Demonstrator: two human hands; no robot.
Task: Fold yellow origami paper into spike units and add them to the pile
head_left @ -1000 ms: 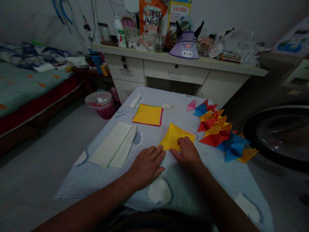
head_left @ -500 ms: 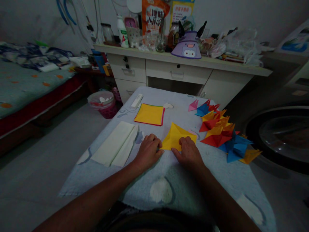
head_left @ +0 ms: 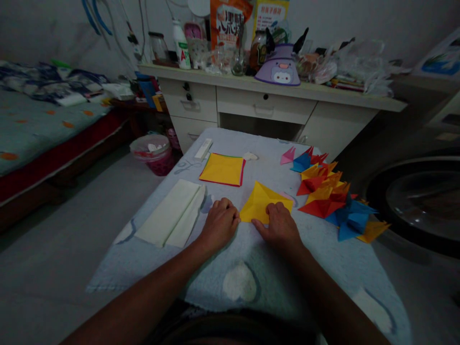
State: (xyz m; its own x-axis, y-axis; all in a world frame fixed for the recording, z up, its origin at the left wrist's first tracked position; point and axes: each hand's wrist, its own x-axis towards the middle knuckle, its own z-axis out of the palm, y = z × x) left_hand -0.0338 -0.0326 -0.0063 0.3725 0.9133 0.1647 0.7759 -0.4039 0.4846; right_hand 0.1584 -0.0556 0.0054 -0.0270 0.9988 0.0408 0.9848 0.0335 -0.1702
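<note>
A sheet of yellow origami paper (head_left: 257, 201) with crease lines lies on the cloth-covered table, its far corner pointing away from me. My left hand (head_left: 222, 221) is closed, with thumb and fingertips pinching the paper's left corner. On the right half of the sheet, my right hand (head_left: 280, 225) has curled fingers pressing down, and its thumb rests along the near edge. A stack of square origami paper (head_left: 223, 168), yellow on top, sits beyond my left hand. Folded paper cranes (head_left: 323, 191) in red, yellow, blue and pink stand in a row to the right.
A folded whitish paper or cloth (head_left: 172, 211) lies left of my left hand. Near the table's far left corner is a small white box (head_left: 203, 149). Behind stands a cluttered desk (head_left: 244, 84); a washing machine (head_left: 424, 191) is at right, a pink bin (head_left: 153, 153) at left.
My right thumb has slid slightly left along the paper's near edge. My left thumb has drawn in closer to its fingers at the corner. The paper has barely moved.
</note>
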